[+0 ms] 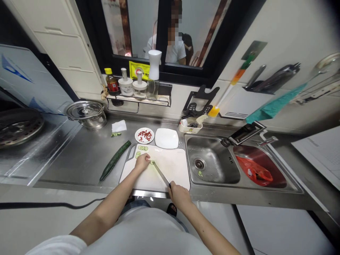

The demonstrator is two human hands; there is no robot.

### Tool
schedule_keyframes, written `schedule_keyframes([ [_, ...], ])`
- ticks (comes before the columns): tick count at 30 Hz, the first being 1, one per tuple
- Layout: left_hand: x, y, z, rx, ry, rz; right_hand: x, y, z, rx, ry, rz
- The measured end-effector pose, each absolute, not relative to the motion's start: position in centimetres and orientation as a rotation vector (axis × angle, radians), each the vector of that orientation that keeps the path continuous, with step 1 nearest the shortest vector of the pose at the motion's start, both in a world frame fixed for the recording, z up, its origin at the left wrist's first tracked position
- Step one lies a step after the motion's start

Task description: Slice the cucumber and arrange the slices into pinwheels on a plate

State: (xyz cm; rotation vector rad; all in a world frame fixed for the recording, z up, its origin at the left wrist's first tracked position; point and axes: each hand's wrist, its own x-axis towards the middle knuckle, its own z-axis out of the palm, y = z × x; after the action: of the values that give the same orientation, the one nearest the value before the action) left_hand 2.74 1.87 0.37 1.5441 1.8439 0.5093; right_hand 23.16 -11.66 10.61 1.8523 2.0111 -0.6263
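Observation:
My right hand (179, 194) is wrapped round the handle of a knife (162, 173), whose blade points up and left over the white cutting board (170, 161). At the blade's tip lies a pale green cucumber slice (152, 162). My left hand (142, 162) is closed just left of that slice, its fingers bent together; whatever they pinch is too small to make out. Several cucumber slices (142, 148) lie at the board's upper left corner. Left of the board, a whole cucumber (115, 161) rests on the steel counter (79, 156).
Behind the board stand a plate of red pieces (144, 135) and a white plate (166, 138). A double sink (212, 159) with a red bag (254, 170) is at the right. A lidded pot (89, 115) and a paper (119, 126) are at the back left.

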Motion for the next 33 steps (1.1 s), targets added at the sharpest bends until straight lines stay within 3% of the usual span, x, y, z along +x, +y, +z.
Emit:
schedule_keyframes([
  [33,2.7,2.0,0.6,1.543,1.836,0.482,23.1,-11.4,10.9,1.845,1.979,-0.669],
])
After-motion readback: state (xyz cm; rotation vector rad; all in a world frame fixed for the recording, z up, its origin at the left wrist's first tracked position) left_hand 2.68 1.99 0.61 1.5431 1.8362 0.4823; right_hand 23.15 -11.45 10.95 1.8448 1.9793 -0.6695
